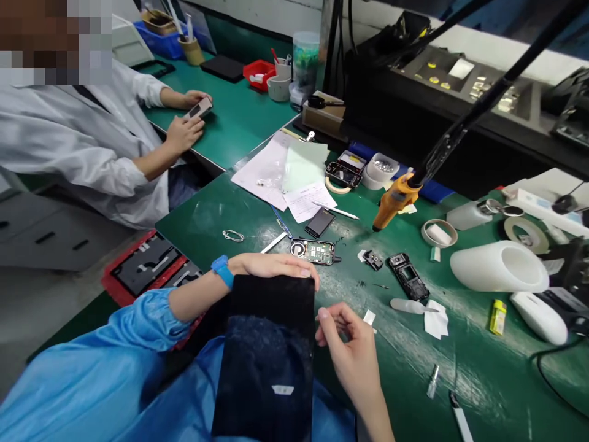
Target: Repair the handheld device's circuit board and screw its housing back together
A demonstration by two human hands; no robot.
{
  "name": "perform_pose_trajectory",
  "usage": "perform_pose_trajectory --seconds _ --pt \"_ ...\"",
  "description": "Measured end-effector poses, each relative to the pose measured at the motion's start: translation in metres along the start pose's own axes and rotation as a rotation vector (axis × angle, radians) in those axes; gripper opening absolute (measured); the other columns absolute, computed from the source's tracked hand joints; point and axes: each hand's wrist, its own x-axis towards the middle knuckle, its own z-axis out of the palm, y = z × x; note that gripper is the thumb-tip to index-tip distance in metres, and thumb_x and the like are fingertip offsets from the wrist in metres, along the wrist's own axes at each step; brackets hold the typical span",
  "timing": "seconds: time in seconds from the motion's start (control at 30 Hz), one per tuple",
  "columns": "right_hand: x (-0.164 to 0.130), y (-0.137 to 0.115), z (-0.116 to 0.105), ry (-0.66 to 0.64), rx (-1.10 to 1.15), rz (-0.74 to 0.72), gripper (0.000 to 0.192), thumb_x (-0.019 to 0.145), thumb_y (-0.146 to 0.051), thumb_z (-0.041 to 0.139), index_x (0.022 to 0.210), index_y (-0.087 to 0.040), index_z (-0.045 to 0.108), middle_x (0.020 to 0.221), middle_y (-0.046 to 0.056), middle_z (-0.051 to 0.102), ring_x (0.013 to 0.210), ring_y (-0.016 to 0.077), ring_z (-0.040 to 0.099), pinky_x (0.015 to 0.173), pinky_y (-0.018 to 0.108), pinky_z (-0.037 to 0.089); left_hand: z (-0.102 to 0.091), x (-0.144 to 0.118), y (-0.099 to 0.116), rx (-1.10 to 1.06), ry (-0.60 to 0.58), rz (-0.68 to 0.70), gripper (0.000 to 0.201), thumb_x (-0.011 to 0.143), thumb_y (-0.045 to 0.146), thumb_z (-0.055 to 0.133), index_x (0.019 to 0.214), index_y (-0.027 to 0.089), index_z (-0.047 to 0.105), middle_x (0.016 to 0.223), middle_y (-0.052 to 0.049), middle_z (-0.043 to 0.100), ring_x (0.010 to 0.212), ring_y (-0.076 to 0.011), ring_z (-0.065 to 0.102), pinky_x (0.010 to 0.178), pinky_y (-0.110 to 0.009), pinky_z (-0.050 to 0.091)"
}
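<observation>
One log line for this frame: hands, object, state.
left hand: grips black tablet top edge | right hand: at tablet's right edge, fingers pinched

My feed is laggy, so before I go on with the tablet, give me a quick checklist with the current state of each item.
1. Left hand steadies the tablet at its top edge: ok.
2. Right hand is free beside the tablet's right edge, fingers pinched, apparently empty: cannot tell for sure.
3. Tablet lies flat: not ok, it rests tilted against the lap and the table edge.
4. Tablet surface is clean: not ok, smudges and a white sticker show.
5. Open phone just beyond the left hand is clear of it: ok, close but apart.
6. Hanging screwdriver is clear of both hands: ok.
</observation>
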Motion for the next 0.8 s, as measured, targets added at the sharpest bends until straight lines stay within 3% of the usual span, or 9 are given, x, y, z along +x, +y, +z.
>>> perform_pose_trajectory --seconds 0.13,0.4,0.57,0.8 --pt "-0.001 0.004 -0.001 0.007 -0.009 -0.03 0.052 0.1 -0.068 0.067 0.074 -0.023 0.067 0.058 0.002 0.067 0.053 0.0146 0.063 0.055 0.024 0.052 -0.001 0.002 0.0 0.005 -0.006 -0.026 0.056 0.105 0.071 0.067 0.117 0.019 0.082 0.121 -0.009 0.079 0.115 -0.0238 0.07 0.109 -0.031 0.051" --pt "-0.001 0.008 -0.003 0.037 -0.116 -0.078 0.048 0.105 -0.061 0.063 0.073 -0.024 0.063 0.059 -0.001 0.062 0.053 0.0134 0.058 0.055 0.025 0.047 0.005 0.007 -0.002 -0.056 0.02 -0.075 0.054 0.104 0.07 0.07 0.117 0.019 0.082 0.109 -0.007 0.078 0.097 -0.0198 0.067 0.101 -0.03 0.052" --pt "0.001 0.008 -0.008 0.049 -0.094 -0.051 0.049 0.104 -0.062 0.063 0.073 -0.025 0.063 0.059 0.0 0.063 0.054 0.0143 0.059 0.055 0.026 0.047 0.003 0.014 -0.002 0.006 0.008 -0.06 0.06 0.103 0.075 0.067 0.116 0.019 0.082 0.106 -0.007 0.077 0.099 -0.0209 0.068 0.103 -0.031 0.052" --pt "0.005 0.01 -0.017 0.039 -0.116 -0.051 0.042 0.102 -0.055 0.063 0.072 -0.025 0.062 0.06 0.0 0.063 0.055 0.0144 0.058 0.056 0.026 0.047 -0.001 0.026 -0.007 0.084 -0.027 -0.064 0.06 0.105 0.075 0.063 0.12 0.02 0.082 0.118 -0.008 0.078 0.108 -0.0226 0.068 0.107 -0.032 0.052"
